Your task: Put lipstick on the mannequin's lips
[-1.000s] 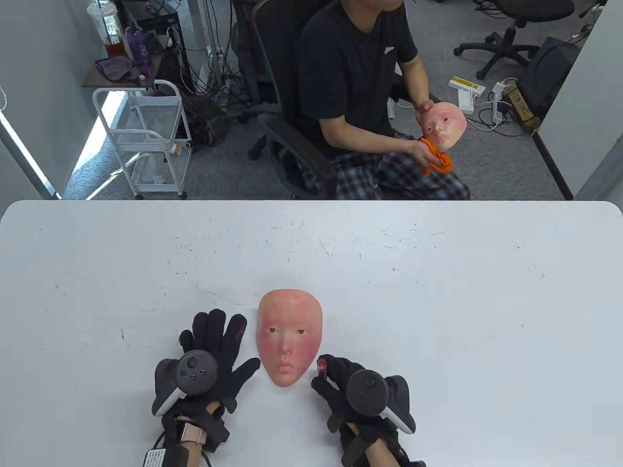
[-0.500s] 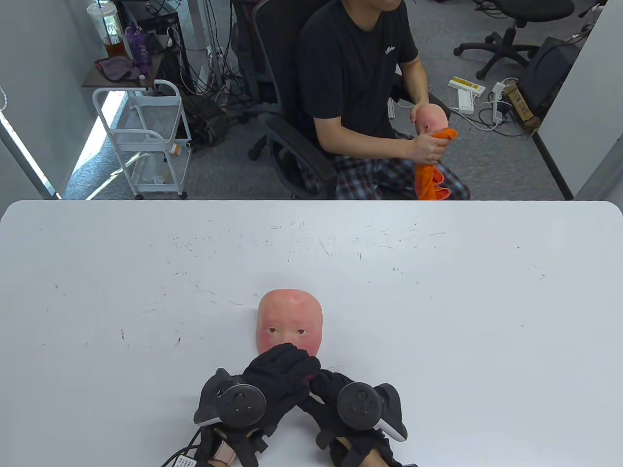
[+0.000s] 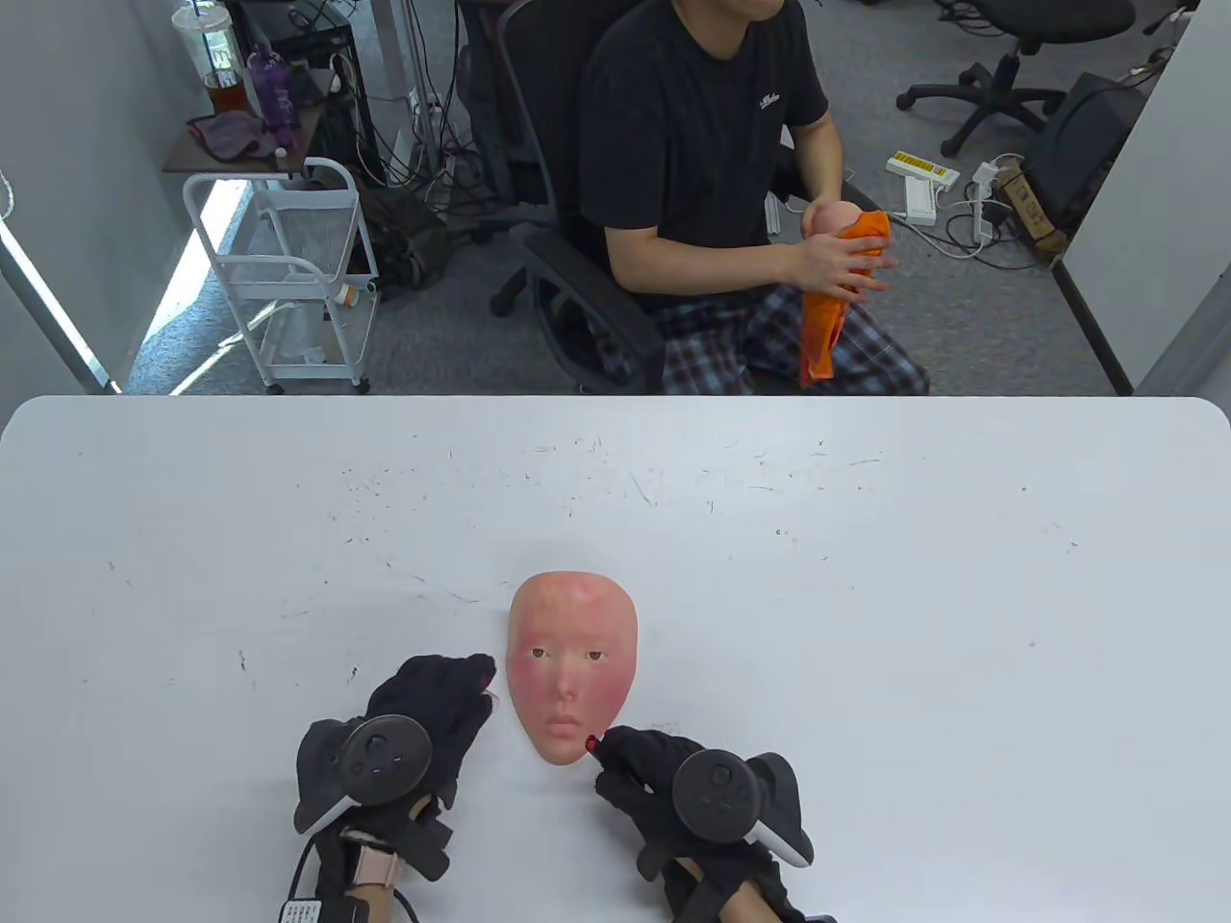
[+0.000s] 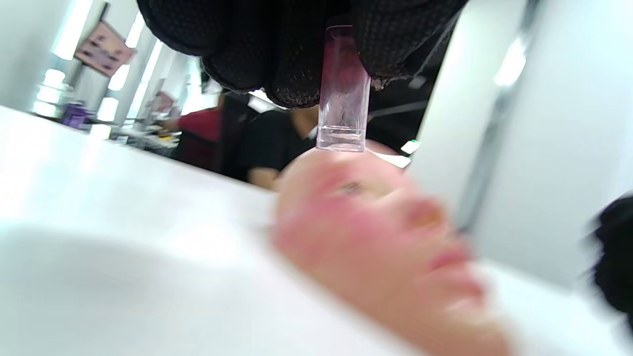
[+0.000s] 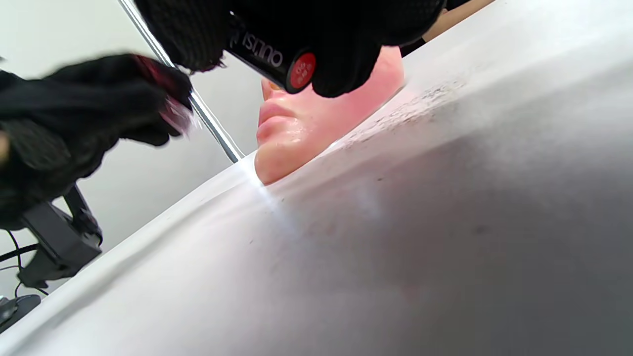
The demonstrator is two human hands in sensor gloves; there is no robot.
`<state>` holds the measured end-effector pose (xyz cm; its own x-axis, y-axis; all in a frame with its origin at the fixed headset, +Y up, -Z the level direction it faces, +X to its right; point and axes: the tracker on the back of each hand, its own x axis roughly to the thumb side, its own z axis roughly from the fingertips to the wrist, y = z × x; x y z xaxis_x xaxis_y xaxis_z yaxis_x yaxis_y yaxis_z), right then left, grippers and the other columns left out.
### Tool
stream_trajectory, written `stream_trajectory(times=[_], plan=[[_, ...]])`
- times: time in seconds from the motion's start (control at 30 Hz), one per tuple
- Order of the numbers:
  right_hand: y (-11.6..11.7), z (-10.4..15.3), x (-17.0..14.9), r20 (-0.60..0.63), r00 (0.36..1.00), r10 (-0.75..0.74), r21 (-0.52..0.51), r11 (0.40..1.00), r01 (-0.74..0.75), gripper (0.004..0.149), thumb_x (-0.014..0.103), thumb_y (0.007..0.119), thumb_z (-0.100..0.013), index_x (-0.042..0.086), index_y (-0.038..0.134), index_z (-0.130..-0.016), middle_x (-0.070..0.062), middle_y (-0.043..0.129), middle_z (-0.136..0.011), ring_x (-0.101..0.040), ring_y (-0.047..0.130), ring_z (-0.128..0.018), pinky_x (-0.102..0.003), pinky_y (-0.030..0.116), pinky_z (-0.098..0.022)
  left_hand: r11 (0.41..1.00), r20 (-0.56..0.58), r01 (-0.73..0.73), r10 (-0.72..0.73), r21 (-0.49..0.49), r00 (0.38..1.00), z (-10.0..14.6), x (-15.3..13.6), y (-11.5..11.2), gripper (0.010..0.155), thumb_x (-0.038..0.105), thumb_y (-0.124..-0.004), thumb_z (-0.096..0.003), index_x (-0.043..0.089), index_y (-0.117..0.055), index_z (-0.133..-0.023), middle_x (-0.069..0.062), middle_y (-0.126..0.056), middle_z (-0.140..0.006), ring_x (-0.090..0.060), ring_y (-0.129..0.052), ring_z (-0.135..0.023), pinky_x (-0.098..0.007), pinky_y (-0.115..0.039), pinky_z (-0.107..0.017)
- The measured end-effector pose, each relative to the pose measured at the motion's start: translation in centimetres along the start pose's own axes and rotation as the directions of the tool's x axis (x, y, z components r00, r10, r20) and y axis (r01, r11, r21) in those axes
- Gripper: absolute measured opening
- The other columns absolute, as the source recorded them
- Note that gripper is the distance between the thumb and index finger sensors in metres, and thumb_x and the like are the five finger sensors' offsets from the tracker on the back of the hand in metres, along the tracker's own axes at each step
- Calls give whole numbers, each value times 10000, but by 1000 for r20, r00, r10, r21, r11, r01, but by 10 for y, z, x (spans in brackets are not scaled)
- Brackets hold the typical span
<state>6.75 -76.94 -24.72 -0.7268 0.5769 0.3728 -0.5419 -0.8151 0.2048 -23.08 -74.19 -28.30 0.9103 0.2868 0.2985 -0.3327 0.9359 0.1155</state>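
A pink mannequin face [image 3: 573, 673] lies face up on the white table [image 3: 866, 577], chin toward me. My right hand [image 3: 640, 760] grips a black lipstick tube [image 5: 269, 58]; its red tip [image 3: 590, 742] is just right of the chin, below the lips [image 3: 565, 724]. My left hand [image 3: 438, 702] is left of the face and holds the clear lipstick cap [image 4: 342, 99]. The face also shows in the left wrist view [image 4: 385, 247] and in the right wrist view [image 5: 306, 123].
A person in a chair [image 3: 712, 163] beyond the table's far edge wipes another mannequin face with an orange cloth [image 3: 832, 308]. A white wire cart [image 3: 288, 279] stands at the back left.
The left hand came over to the right hand, pulled the clear cap off the lipstick and moved back left. The right hand now points the bare red tip near the chin.
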Motion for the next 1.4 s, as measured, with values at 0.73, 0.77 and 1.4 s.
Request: stream_trajectory(times=[0.73,0.77,1.4], plan=[[4,0,4,36,999,16,2,1000,-16,532,419,829,-455,159,763,-914,-105,897,-835,-314,913,-650,-446,733,-499,960,-102,169,-195,-222,975,-6,-2,-22,503,361,-789,-498,289,-779,-995,-88,-848,-974,-369,-744,-918,-528,-654,-691],[4,0,5,37,999,16,2,1000,-16,531,419,828,-455,159,763,-914,-105,896,-836,-314,913,-650,-446,734,-499,960,-101,171,-197,-222,975,-6,-2,-22,509,363,-789,-498,285,-777,-1001,-88,-845,-979,-371,-741,-921,-529,-653,-691],[-4,8,3,51,972,-231,-137,962,236,523,439,840,-441,156,785,-877,-85,933,-774,-279,948,-583,-413,768,-447,851,150,-512,525,-119,838,0,89,-24,560,568,-731,-515,275,-716,-992,-75,-803,-938,-340,-730,-871,-496,-643,-669]])
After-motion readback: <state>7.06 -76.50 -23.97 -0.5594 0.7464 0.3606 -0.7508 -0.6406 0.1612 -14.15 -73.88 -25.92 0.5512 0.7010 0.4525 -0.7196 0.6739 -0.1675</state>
